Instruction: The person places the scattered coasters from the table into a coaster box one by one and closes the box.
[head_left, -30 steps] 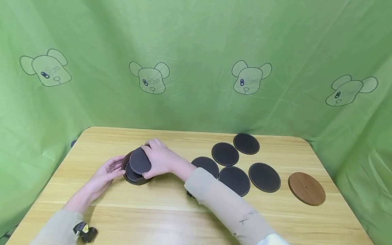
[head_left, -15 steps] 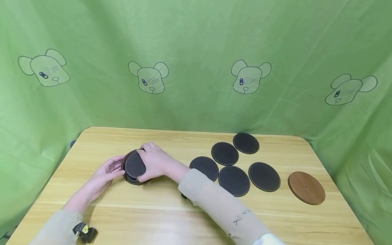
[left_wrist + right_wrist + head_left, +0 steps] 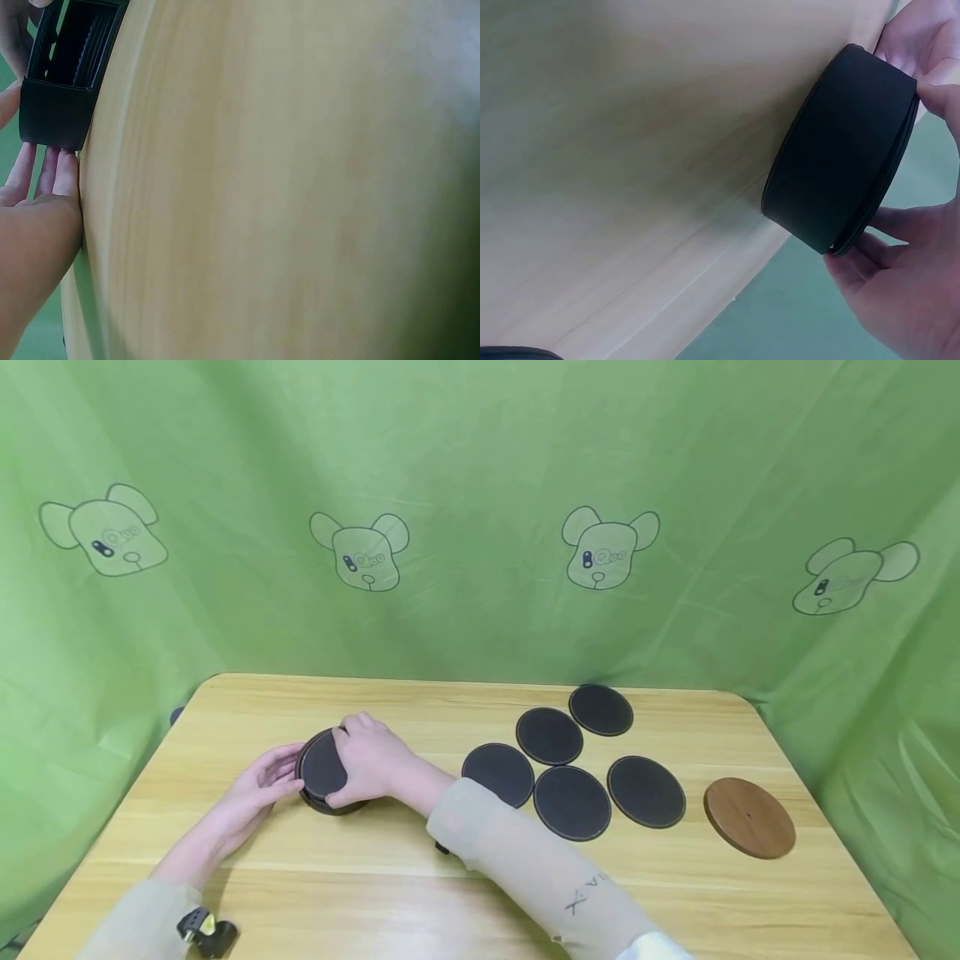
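Observation:
A dark round coaster (image 3: pixel 322 767) lies flat over the top of a round black coaster holder (image 3: pixel 54 116) at the left of the table. My right hand (image 3: pixel 375 762) grips that coaster by its edge, thumb on the near side and fingers on the far side. In the right wrist view the coaster sits at the holder's rim, slightly tilted against it. Fingertips of my left hand (image 3: pixel 258 789) rest on the holder's left wall, the fingers fairly straight. Through a side slot in the left wrist view, stacked edges show inside the holder.
Several black coasters lie flat to the right, one partly behind the right sleeve; one is a coaster (image 3: pixel 573 803) near the middle. A brown wooden disc (image 3: pixel 750 818) lies at the far right. Green cloth (image 3: pixel 480 610) hangs behind the wooden table (image 3: pixel 390 893).
My right hand has moved left and down with the coaster, from tilted above the holder to nearly level on its top. My left hand has stayed at the holder's side.

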